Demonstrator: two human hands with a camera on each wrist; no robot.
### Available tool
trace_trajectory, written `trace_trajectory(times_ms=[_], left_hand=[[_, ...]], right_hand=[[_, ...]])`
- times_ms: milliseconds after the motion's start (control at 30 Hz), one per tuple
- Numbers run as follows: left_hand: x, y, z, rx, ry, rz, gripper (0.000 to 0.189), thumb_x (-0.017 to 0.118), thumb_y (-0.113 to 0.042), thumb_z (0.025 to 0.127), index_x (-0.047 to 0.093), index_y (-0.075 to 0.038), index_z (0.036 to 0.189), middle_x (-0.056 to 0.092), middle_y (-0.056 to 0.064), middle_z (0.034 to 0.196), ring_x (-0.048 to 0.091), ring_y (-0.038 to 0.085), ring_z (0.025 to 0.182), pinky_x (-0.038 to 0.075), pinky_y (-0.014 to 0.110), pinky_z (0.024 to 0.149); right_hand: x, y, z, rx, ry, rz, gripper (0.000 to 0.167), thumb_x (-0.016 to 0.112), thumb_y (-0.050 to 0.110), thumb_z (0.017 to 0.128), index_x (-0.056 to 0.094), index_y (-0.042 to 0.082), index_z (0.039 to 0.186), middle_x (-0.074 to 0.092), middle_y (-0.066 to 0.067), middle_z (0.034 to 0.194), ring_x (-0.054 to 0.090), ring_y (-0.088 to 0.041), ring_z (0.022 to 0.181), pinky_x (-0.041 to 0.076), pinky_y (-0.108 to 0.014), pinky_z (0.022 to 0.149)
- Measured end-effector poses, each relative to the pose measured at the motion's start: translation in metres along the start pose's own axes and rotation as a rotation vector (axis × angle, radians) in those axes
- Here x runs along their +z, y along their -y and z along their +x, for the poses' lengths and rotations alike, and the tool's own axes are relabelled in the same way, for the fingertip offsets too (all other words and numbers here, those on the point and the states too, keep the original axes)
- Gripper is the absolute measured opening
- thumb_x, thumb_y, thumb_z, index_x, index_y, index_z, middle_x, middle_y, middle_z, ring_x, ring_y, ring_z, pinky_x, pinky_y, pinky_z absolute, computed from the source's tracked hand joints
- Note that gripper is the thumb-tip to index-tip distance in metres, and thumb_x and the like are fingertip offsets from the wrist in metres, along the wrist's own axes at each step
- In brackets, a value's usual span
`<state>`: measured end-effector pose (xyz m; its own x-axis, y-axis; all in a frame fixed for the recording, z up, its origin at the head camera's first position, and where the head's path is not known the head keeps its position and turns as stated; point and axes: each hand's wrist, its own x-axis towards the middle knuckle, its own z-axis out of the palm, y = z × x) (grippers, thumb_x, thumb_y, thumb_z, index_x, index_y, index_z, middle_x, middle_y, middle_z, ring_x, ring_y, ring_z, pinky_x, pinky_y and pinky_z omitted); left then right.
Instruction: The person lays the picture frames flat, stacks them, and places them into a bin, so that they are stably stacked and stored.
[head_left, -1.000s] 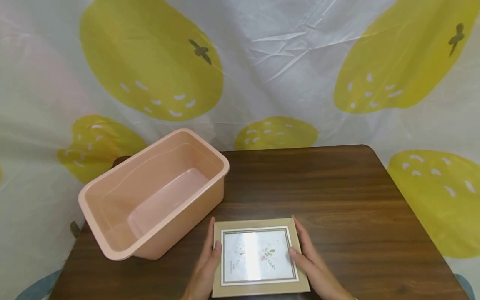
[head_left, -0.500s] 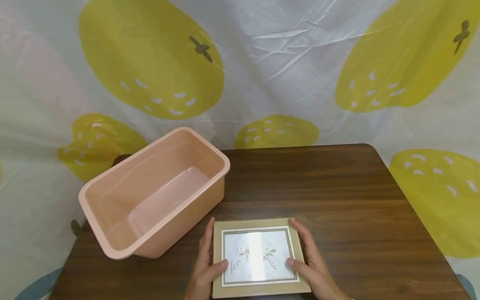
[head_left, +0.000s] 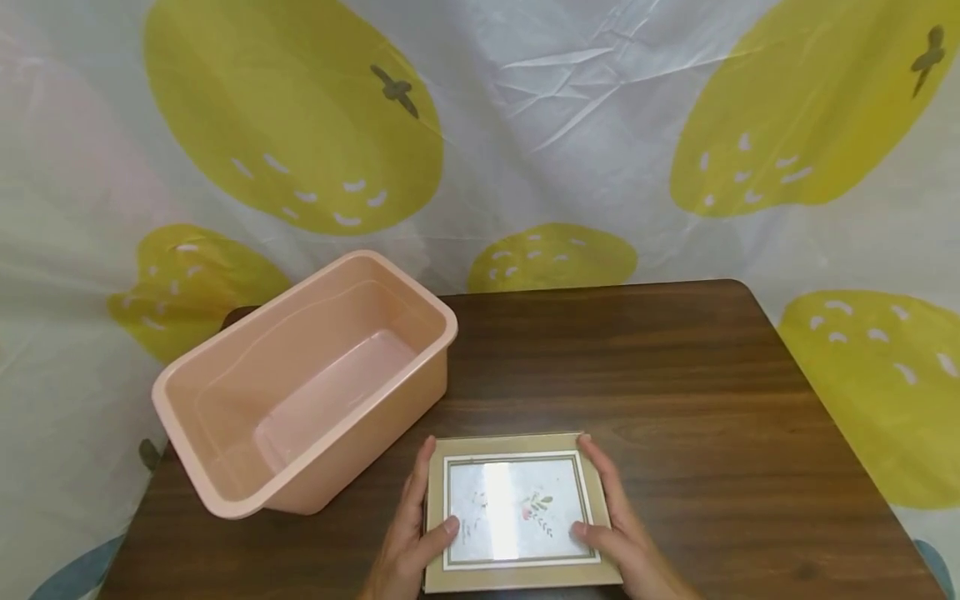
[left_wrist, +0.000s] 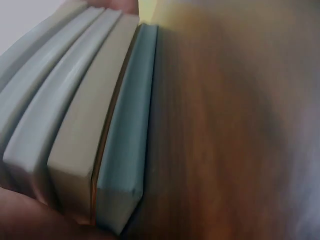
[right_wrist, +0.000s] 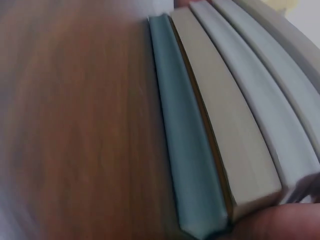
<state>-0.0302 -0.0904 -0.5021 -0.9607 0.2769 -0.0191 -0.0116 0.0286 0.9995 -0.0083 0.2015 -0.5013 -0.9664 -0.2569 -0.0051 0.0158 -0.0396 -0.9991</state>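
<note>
A stack of several picture frames lies flat near the front edge of the table, held between both hands. On top is a beige picture frame [head_left: 525, 577] with white inner border and a floral print under glossy glass. My left hand [head_left: 401, 546] grips the stack's left side, its thumb over the inner border. Along the right side my right hand [head_left: 628, 533] grips likewise, thumb on the glass edge. Seen from the left wrist, a teal frame [left_wrist: 132, 115] is lowest, under beige and whitish ones. The right wrist view shows this teal frame [right_wrist: 185, 125] close over the wood.
An open pink plastic bin [head_left: 397, 408] stands at the table's left, angled, with nothing visible inside. The dark wooden table [head_left: 660, 367] extends behind and right of the stack. A cloth [head_left: 480, 167] printed with yellow fruit hangs behind the table.
Both thumbs have slid lower and inward over the top frame, and the right fingers have curled around the far corner. The stack stays nearly in place; the head view has shifted slightly.
</note>
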Motion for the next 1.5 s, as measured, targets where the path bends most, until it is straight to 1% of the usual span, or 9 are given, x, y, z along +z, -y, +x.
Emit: trace_trajectory(times_ms=[267, 400, 500, 667, 933, 1067, 1200, 1300, 1500], left_hand=[[0.008, -0.008, 0.003, 0.009, -0.055, -0.012, 0.089, 0.061, -0.019, 0.096, 0.016, -0.043, 0.168, 0.004, 0.007, 0.178, -0.006, 0.042, 0.161, -0.007, 0.089, 0.110], [0.008, -0.017, 0.003, 0.001, -0.079, 0.024, 0.087, 0.062, -0.020, 0.096, 0.020, -0.046, 0.167, 0.009, 0.003, 0.178, -0.001, 0.040, 0.161, -0.004, 0.089, 0.111], [0.007, -0.024, 0.004, -0.022, -0.083, 0.033, 0.084, 0.063, -0.022, 0.097, 0.023, -0.047, 0.166, 0.009, 0.003, 0.178, -0.001, 0.041, 0.162, -0.004, 0.089, 0.112], [0.000, -0.036, 0.005, -0.050, -0.077, 0.068, 0.076, 0.064, -0.027, 0.098, 0.031, -0.048, 0.163, 0.018, 0.004, 0.175, 0.006, 0.042, 0.162, 0.000, 0.088, 0.115], [-0.024, -0.054, 0.006, 0.022, 0.071, 0.048, 0.072, 0.062, -0.019, 0.098, 0.037, -0.036, 0.163, 0.022, 0.008, 0.172, 0.010, 0.040, 0.159, 0.001, 0.083, 0.117], [-0.035, -0.060, 0.007, 0.085, 0.143, 0.074, 0.073, 0.064, -0.015, 0.098, 0.036, -0.031, 0.164, 0.026, 0.010, 0.169, 0.020, 0.046, 0.152, 0.030, 0.067, 0.117], [-0.041, -0.067, 0.009, 0.154, 0.177, 0.053, 0.075, 0.066, -0.007, 0.099, 0.034, -0.024, 0.165, 0.027, 0.014, 0.167, 0.041, 0.043, 0.139, 0.062, 0.044, 0.090], [-0.041, -0.072, 0.010, 0.175, 0.178, 0.008, 0.077, 0.067, -0.004, 0.098, 0.034, -0.021, 0.165, 0.026, 0.019, 0.165, 0.049, 0.035, 0.130, 0.066, 0.041, 0.079], [-0.038, -0.089, 0.013, 0.163, 0.161, -0.029, 0.077, 0.067, -0.006, 0.099, 0.033, -0.024, 0.165, 0.029, 0.023, 0.154, 0.054, 0.032, 0.126, 0.066, 0.044, 0.080]], right_hand=[[0.009, 0.009, -0.001, 0.022, -0.062, 0.075, 0.098, 0.051, -0.002, 0.086, 0.011, 0.029, 0.171, -0.001, -0.003, 0.177, 0.032, -0.001, 0.145, 0.030, -0.011, 0.110], [0.009, 0.014, 0.001, -0.010, -0.017, 0.161, 0.099, 0.046, -0.005, 0.086, 0.007, 0.029, 0.171, 0.015, -0.004, 0.170, 0.053, -0.009, 0.133, 0.050, -0.024, 0.105], [0.006, 0.014, 0.003, -0.030, 0.061, 0.277, 0.097, 0.038, -0.008, 0.089, 0.002, 0.030, 0.170, 0.026, -0.005, 0.159, 0.069, -0.024, 0.109, 0.063, -0.044, 0.088], [0.003, 0.013, 0.006, -0.027, 0.115, 0.320, 0.091, 0.033, -0.007, 0.093, 0.001, 0.032, 0.170, 0.032, -0.005, 0.154, 0.067, -0.025, 0.112, 0.063, -0.044, 0.086], [-0.011, 0.016, 0.003, -0.047, 0.188, 0.232, 0.087, 0.038, -0.003, 0.096, 0.002, 0.024, 0.171, 0.017, -0.010, 0.161, 0.056, -0.018, 0.125, 0.060, -0.036, 0.094], [-0.016, 0.021, 0.006, -0.156, 0.191, 0.167, 0.084, 0.040, -0.008, 0.094, 0.008, 0.012, 0.170, 0.037, -0.008, 0.154, 0.056, -0.017, 0.124, 0.060, -0.036, 0.095], [-0.021, 0.031, 0.012, -0.228, 0.161, 0.084, 0.081, 0.044, -0.012, 0.093, 0.016, 0.003, 0.167, 0.043, -0.007, 0.154, 0.056, -0.017, 0.125, 0.060, -0.036, 0.095], [-0.024, 0.044, 0.015, -0.230, 0.152, 0.055, 0.080, 0.044, -0.013, 0.093, 0.019, 0.004, 0.167, 0.044, -0.008, 0.153, 0.058, -0.018, 0.123, 0.062, -0.038, 0.091], [-0.027, 0.078, 0.018, -0.200, 0.130, 0.035, 0.079, 0.040, -0.013, 0.096, 0.021, 0.014, 0.168, 0.047, -0.008, 0.147, 0.066, -0.023, 0.112, 0.066, -0.045, 0.073]])
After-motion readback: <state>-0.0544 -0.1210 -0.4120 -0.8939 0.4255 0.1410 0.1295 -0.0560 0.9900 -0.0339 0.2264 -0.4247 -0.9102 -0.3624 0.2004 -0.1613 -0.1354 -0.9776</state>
